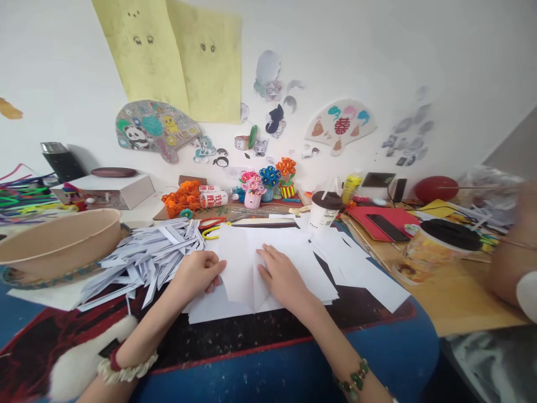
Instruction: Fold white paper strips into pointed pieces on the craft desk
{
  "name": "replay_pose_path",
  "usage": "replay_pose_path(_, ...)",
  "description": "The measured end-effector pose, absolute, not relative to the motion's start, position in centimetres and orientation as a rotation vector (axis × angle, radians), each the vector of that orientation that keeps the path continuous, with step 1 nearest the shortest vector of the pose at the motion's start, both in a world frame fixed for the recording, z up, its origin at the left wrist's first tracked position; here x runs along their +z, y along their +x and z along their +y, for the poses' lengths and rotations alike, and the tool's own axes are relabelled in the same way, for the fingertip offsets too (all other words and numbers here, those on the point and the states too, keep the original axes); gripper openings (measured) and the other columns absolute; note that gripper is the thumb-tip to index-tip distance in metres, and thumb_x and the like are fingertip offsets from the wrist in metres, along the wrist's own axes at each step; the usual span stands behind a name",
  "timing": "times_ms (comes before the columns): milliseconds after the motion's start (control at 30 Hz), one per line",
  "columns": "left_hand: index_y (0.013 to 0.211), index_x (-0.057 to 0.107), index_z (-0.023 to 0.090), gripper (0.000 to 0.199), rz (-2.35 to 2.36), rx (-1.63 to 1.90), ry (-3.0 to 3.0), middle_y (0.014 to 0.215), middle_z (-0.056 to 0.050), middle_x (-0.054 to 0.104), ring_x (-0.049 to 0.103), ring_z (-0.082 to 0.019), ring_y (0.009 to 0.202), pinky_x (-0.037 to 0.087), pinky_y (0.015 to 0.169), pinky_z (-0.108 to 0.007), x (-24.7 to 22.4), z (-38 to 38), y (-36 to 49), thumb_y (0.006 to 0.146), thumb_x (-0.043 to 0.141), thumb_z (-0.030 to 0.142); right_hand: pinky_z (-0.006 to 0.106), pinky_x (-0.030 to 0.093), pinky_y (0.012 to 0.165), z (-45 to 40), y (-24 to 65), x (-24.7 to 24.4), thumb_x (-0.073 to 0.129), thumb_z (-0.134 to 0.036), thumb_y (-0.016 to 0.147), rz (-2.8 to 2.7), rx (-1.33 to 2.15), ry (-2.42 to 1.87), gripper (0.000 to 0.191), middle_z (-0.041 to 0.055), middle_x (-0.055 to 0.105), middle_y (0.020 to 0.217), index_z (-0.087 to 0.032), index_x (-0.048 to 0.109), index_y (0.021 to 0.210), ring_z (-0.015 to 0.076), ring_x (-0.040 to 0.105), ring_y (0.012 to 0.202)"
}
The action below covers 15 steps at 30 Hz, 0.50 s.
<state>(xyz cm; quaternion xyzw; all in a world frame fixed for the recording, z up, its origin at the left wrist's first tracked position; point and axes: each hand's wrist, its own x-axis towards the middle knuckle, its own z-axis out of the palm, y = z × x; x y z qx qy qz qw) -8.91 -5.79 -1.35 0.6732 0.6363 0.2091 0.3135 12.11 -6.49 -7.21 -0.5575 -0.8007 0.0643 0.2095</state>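
Note:
A creased white sheet of paper (pixel 238 274) lies half raised on a stack of white sheets (pixel 308 268). My left hand (pixel 201 271) pinches its left edge between thumb and fingers. With fingers stretched out, my right hand (pixel 282 274) lies on the sheet beside the crease and holds nothing. Left of my left hand is a heap of folded white paper strips (pixel 155 252). Beyond the stack lie pliers with yellow and red handles (pixel 211 231).
A large beige bowl (pixel 62 240) stands at the left. A lidded white cup (pixel 324 211) is behind the stack, near loose papers (pixel 356 268). At the right are a bigger black-lidded cup (pixel 436 252), a phone (pixel 386 228) and another person's arm (pixel 509 257).

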Motion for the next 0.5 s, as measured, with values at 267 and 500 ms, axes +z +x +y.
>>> replay_pose_path(267, 0.056, 0.052, 0.019, 0.031, 1.728, 0.567, 1.78, 0.05, 0.001, 0.064, 0.052, -0.012, 0.039, 0.04, 0.052, -0.024, -1.2, -5.0, -8.4, 0.077, 0.053, 0.04, 0.039, 0.034, 0.112, -3.6, 12.1, -6.6, 0.037, -0.01, 0.09, -2.301, 0.236, -1.447, 0.046, 0.0146, 0.046, 0.146, -0.01, 0.05, 0.135, 0.0235, 0.04, 0.137)
replay_pose_path(500, 0.048, 0.05, 0.018, 0.037, 1.74, 0.576, 1.712, 0.037, 0.001, 0.052, 0.044, -0.011, 0.035, 0.035, 0.047, -0.024, -2.1, -3.5, -7.5, 0.08, 0.052, 0.037, 0.041, 0.03, 0.114, -1.8, 12.9, -7.3, 0.033, -0.02, 0.097, -2.273, 0.204, -1.467, 0.046, 0.0103, 0.045, 0.148, -0.014, 0.045, 0.14, 0.0211, 0.036, 0.14)
